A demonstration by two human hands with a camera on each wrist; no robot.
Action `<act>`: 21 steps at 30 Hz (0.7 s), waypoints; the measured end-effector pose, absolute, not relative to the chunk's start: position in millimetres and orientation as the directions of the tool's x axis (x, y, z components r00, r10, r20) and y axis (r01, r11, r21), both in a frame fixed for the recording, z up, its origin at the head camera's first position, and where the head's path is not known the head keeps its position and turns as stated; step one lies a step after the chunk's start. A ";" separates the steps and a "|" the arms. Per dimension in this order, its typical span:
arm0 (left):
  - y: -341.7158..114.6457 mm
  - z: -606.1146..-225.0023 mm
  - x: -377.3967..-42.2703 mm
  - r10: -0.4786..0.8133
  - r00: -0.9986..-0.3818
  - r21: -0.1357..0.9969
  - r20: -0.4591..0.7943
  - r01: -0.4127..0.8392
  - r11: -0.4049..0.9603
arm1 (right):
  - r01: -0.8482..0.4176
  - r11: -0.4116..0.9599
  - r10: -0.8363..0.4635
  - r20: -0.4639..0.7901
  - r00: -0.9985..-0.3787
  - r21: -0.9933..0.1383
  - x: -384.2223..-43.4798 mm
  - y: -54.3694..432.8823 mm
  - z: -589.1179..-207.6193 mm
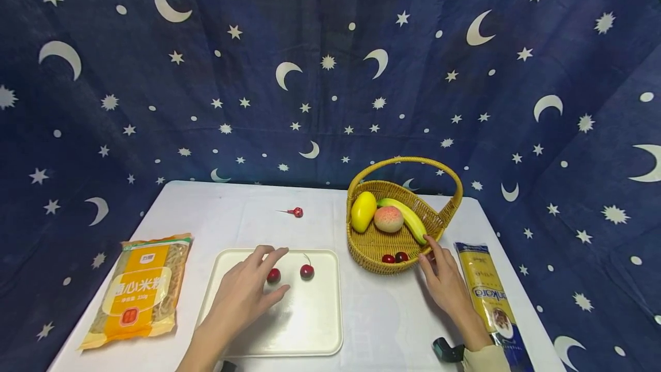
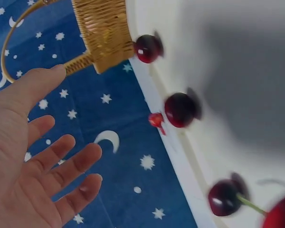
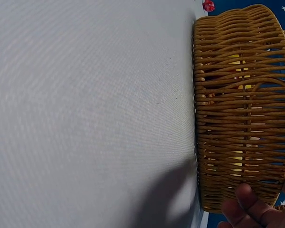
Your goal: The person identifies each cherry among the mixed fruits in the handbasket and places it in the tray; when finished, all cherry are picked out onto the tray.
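My left hand (image 1: pixel 250 289) hovers over the cream tray (image 1: pixel 330 326), fingers spread and holding nothing. A dark red cherry (image 1: pixel 273 275) shows between its thumb and fingers, and a stemmed cherry (image 1: pixel 307 271) lies just to the right. The left wrist view has several cherries on the tray, some of them hidden by the hand in the head view. My right hand (image 1: pixel 446 283) grips the rim of the wicker basket (image 1: pixel 377 266), index finger over the edge and thumb outside. Inside are a banana (image 1: pixel 410 220), a peach (image 1: pixel 388 219), a yellow mango-like fruit (image 1: pixel 364 211) and two cherries (image 1: pixel 395 258).
A bag of rice noodles (image 1: pixel 136 291) lies left of the tray. On the right, a blue and yellow packet (image 1: pixel 490 297) lies beside my right forearm. Behind the tray is a small red item (image 1: pixel 296 212) with a thin stick. A star-patterned curtain (image 1: pixel 330 90) borders the table.
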State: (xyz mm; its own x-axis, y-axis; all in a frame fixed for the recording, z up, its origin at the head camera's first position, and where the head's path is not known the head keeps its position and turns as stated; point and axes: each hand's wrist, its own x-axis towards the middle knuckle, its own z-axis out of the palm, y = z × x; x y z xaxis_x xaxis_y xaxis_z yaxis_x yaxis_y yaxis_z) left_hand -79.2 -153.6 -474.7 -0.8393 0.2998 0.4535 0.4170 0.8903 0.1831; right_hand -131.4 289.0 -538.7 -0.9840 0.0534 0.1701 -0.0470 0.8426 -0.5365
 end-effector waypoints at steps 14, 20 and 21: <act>-77.2 -445.2 -136.5 0.525 -0.717 0.088 0.459 0.625 0.776 | -0.045 0.842 0.059 0.175 -0.983 -0.538 -131.6 291.5 -538.5; -35.9 -444.1 -161.0 0.672 -0.615 -0.076 0.413 0.712 0.698 | -0.040 0.847 0.062 0.174 -0.983 -0.530 -131.5 289.9 -538.1; -29.9 -444.2 -163.9 0.687 -0.608 -0.088 0.399 0.720 0.688 | -0.040 0.847 0.063 0.175 -0.982 -0.531 -131.7 289.4 -538.3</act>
State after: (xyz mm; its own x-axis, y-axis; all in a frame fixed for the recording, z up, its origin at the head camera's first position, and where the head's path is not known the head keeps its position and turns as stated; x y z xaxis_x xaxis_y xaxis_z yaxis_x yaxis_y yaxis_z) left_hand -163.9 -29.9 -444.2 -0.6077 0.6867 0.3988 0.7200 0.6883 -0.0880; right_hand -131.7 289.4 -538.3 -0.9824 0.0633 0.1755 -0.0402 0.8467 -0.5306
